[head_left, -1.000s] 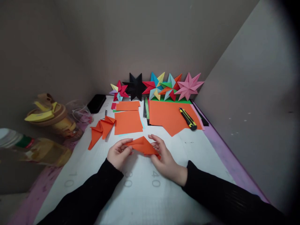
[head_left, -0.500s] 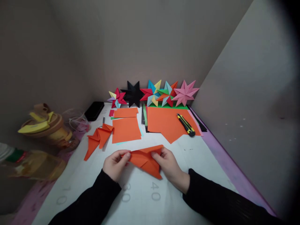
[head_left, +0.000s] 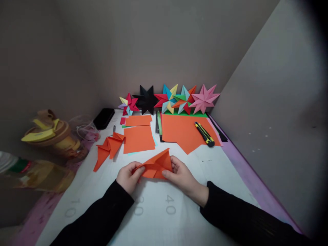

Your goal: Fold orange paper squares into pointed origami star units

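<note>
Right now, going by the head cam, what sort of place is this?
Likely a papercraft corner: pink folded-paper star by the grey wall, yellow-and-black utility knife on a large orange paper sheet, creased orange paper piece in left hand and right hand. Home or studio, can't tell.

So my table [head_left: 179, 227] faces a plain grey-brown wall [head_left: 166, 44] at 12 o'clock, paler grey wall [head_left: 282, 102] at 3, purple edge [head_left: 258, 193] around 4, light's kinda dim.

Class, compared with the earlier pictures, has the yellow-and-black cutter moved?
No, not visibly. Judged against the large orange sheet, the cutter lies on the same right-hand part at the same slant; the whole view shifts instead.
</note>
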Demonstrator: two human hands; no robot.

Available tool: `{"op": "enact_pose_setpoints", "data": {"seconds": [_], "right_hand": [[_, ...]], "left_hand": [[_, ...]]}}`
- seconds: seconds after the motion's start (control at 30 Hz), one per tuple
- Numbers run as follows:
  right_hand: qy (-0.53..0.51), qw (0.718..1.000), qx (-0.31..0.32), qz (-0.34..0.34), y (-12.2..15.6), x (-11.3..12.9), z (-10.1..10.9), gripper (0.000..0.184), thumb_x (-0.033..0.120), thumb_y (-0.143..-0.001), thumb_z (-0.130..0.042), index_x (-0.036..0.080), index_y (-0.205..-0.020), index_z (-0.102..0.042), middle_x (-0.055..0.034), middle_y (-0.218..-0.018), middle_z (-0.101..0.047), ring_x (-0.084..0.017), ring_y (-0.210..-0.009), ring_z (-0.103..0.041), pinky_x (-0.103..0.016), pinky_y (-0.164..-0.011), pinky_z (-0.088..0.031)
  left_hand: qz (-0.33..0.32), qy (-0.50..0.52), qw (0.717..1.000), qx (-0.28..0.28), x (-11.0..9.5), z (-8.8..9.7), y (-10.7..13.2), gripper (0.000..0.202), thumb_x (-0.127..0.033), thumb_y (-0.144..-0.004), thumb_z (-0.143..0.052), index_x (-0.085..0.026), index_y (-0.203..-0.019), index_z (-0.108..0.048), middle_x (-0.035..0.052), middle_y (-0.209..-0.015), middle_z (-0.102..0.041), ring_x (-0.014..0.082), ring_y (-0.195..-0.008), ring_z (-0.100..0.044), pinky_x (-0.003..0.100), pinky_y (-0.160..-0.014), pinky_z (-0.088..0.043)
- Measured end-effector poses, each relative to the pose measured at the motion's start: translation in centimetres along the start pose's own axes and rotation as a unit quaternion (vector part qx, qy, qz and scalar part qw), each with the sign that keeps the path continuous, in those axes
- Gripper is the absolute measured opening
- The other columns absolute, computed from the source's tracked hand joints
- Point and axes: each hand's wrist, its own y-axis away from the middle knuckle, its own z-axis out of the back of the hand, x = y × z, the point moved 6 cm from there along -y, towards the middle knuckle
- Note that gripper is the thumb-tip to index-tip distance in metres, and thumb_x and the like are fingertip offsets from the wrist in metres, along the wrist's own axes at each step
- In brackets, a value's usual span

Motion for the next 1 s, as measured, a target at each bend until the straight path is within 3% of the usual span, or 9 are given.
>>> {"op": "enact_pose_setpoints", "data": {"seconds": [0.13,0.23,0.37,0.47,0.73,1.0], "right_hand": [[0.055,0.997,-0.052,-0.026,0.1,-0.5,0.6,0.017,0.029,-0.076,-0.063,0.019,-0.088,-0.055,-0.0005,-0.078,-0.062,-0.013,-0.060,-0.058,-0.024,-0.051,-0.046],[0.048,0.995,-0.080,-0.020,0.1,-0.5,1.2,0.017,0.032,-0.078,-0.061,0.019,-0.084,-0.053,0.0020,-0.071,-0.059,-0.010,-0.052,-0.056,-0.021,-0.047,-0.042],[-0.041,0.996,-0.072,-0.024,0.1,-0.6,1.3,0.027,0.046,-0.082,-0.054,0.019,-0.089,-0.051,0.0012,-0.067,-0.058,-0.012,-0.052,-0.059,-0.020,-0.043,-0.038],[-0.105,0.991,-0.056,-0.062,0.0,-1.0,0.9,0.031,0.049,-0.082,-0.053,0.020,-0.092,-0.050,-0.0025,-0.080,-0.061,-0.012,-0.053,-0.062,-0.019,-0.040,-0.036],[-0.173,0.979,-0.029,-0.101,-0.1,-1.1,0.5,0.020,0.027,-0.074,-0.065,0.019,-0.089,-0.055,-0.0014,-0.075,-0.065,-0.014,-0.064,-0.066,-0.019,-0.050,-0.044],[-0.149,0.981,0.001,-0.124,-0.1,-1.0,0.3,0.019,0.027,-0.074,-0.068,0.015,-0.086,-0.061,-0.0026,-0.072,-0.066,-0.012,-0.060,-0.063,-0.021,-0.053,-0.047]], "left_hand": [[0.012,0.021,0.999,0.035,0.2,-0.2,-0.3,0.023,-0.041,-0.073,-0.056,-0.018,-0.070,-0.058,-0.0068,-0.042,-0.049,0.0085,-0.036,-0.036,0.020,-0.041,-0.028],[0.026,0.034,0.998,0.053,0.5,-0.5,-0.3,0.024,-0.042,-0.070,-0.059,-0.017,-0.072,-0.059,-0.0070,-0.042,-0.049,0.0074,-0.033,-0.034,0.020,-0.038,-0.025],[0.027,0.047,0.999,0.001,0.4,0.3,-0.3,0.023,-0.041,-0.070,-0.058,-0.017,-0.070,-0.058,-0.0076,-0.043,-0.047,0.0071,-0.033,-0.033,0.019,-0.037,-0.024],[0.006,0.032,0.999,-0.030,0.2,0.8,-0.3,0.017,-0.035,-0.068,-0.058,-0.018,-0.071,-0.060,-0.0071,-0.045,-0.049,0.0077,-0.034,-0.035,0.019,-0.037,-0.026],[-0.041,0.003,0.998,-0.040,-0.2,1.0,-0.3,0.013,-0.027,-0.069,-0.055,-0.018,-0.074,-0.063,-0.0051,-0.047,-0.054,0.0095,-0.038,-0.040,0.020,-0.041,-0.032],[-0.056,-0.019,0.998,-0.004,-0.9,0.8,-0.3,0.019,-0.031,-0.071,-0.053,-0.017,-0.072,-0.065,-0.0040,-0.048,-0.053,0.0111,-0.043,-0.043,0.021,-0.046,-0.033]]}}
